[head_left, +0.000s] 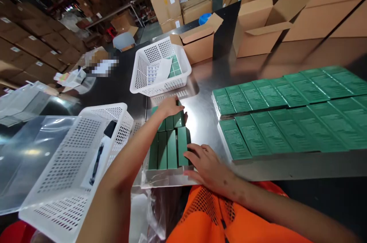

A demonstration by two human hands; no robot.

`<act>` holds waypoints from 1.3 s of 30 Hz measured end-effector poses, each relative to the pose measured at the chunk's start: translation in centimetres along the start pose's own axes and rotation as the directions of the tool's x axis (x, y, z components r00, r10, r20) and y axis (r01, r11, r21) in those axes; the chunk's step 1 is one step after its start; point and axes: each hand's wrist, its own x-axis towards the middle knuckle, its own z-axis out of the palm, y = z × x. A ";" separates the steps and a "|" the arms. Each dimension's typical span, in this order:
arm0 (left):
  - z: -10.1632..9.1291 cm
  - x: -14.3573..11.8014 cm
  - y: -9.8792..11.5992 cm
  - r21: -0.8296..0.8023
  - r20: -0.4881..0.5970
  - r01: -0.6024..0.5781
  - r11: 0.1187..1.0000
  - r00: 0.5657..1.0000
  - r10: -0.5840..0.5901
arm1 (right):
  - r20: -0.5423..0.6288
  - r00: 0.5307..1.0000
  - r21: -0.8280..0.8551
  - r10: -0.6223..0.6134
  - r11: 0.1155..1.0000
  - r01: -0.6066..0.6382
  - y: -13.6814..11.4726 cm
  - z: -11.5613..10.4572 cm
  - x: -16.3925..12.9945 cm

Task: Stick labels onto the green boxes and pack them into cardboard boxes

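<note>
Orange cloth lies nearest; both hands, left and right, press flat, fingers spread, against green boxes on the desk.

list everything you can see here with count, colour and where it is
small boxes: eight or so, dark green, packed in two rows on the table between the hands
flat cartons: about twenty, green, laid in two overlapping rows on the right of the table
baskets: two, white perforated plastic; near one at the left, far one at centre back holding sheets
pen: one, dark, in the near basket
cardboard boxes: several, brown, open, at the back of the table; more stacked behind
plastic bags: clear, far left
table: one, shiny metal
left hand: on the far end of the small boxes
right hand: at their near right corner
</note>
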 end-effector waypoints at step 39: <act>1.8 4.0 9.5 -0.069 -0.087 -0.311 0.948 0.949 0.304 | -0.192 0.978 -0.288 0.084 0.947 -0.138 5.6 -4.1 -6.5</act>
